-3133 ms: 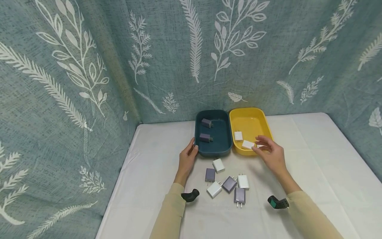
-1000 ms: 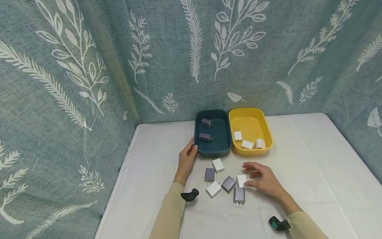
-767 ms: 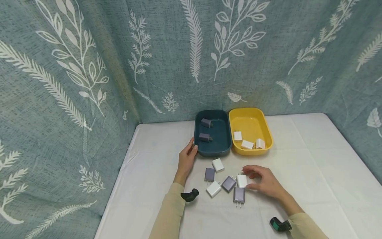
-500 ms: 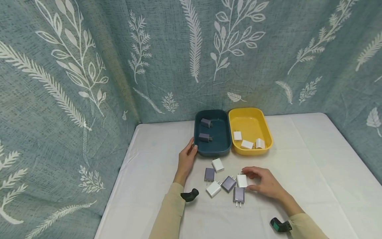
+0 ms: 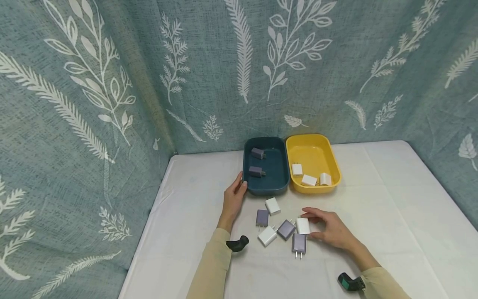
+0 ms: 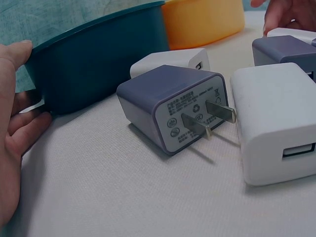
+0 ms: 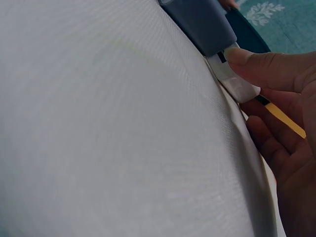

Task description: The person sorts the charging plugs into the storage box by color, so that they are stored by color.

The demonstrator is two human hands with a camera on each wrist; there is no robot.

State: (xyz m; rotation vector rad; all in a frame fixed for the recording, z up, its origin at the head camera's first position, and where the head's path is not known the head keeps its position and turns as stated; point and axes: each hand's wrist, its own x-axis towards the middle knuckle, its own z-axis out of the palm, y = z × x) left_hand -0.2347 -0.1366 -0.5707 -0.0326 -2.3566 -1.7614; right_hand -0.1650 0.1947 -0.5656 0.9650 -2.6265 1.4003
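My left hand [image 5: 233, 201] holds the near left corner of a dark teal tray [image 5: 269, 192]; in the left wrist view its thumb is at the rim and its fingers are low against the wall. Two purple chargers lie in that tray. My right hand [image 5: 332, 229] pinches a white charger [image 5: 303, 226] by its ends, thumb at the near end and a finger at the prongs. The right wrist view shows the thumb on this white charger [image 7: 237, 85], right beside a purple charger [image 7: 200, 24]. That purple charger [image 5: 298, 243] has its prongs toward me.
A yellow tray [image 5: 315, 189] with several white chargers stands right of the teal one. Between my hands lie a white charger [image 5: 273, 206], two purple chargers, one a tilted purple charger [image 5: 286, 229], and another white charger [image 5: 267, 236]. A leaf-patterned curtain [image 5: 209, 74] hangs behind the white-covered table.
My right hand has come from the yellow tray, where a white charger now lies, down to the loose chargers, and its fingers have closed in on a white one. My left hand has stayed put.
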